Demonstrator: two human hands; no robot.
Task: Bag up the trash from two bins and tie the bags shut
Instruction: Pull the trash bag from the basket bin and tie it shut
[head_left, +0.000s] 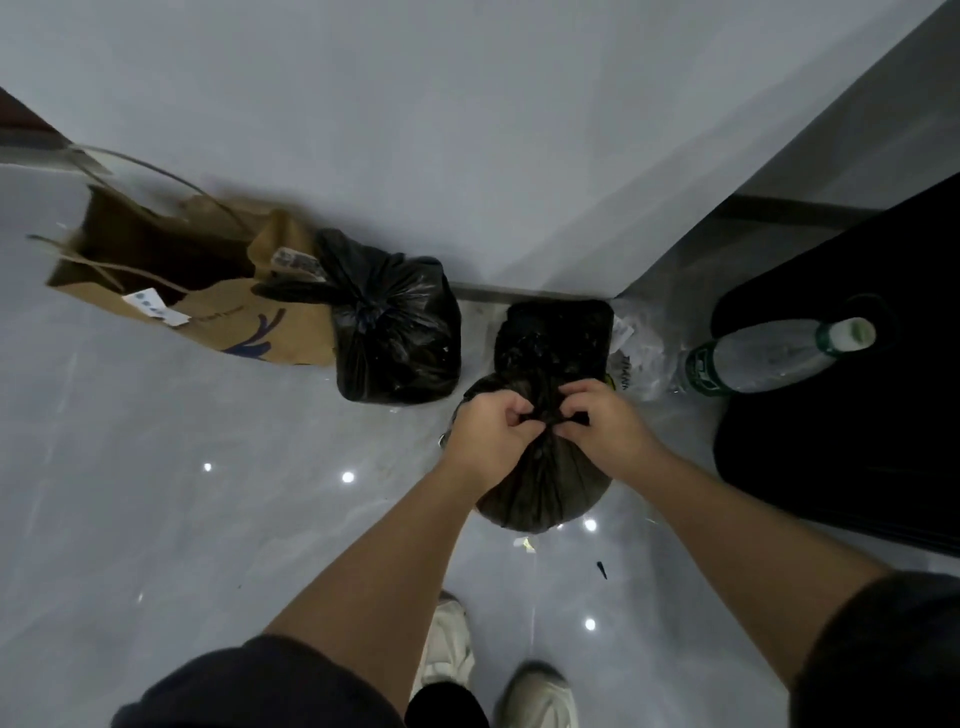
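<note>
A full black trash bag (543, 486) sits on the grey floor in front of me. My left hand (491, 434) and my right hand (608, 428) both pinch the twisted ends of its neck, which meet in a knot between my fingers. Behind it stands a small black bin (558, 332) lined with a black bag. To the left, against the wall, rests a second black trash bag (397, 332), tied shut with its knot on top.
A brown paper carrier bag (197, 291) stands open at the left by the wall. A plastic water bottle (774, 356) lies on a black surface (841, 457) at the right. Clear plastic wrapping (641, 348) sits beside the bin. My shoes (493, 670) are below.
</note>
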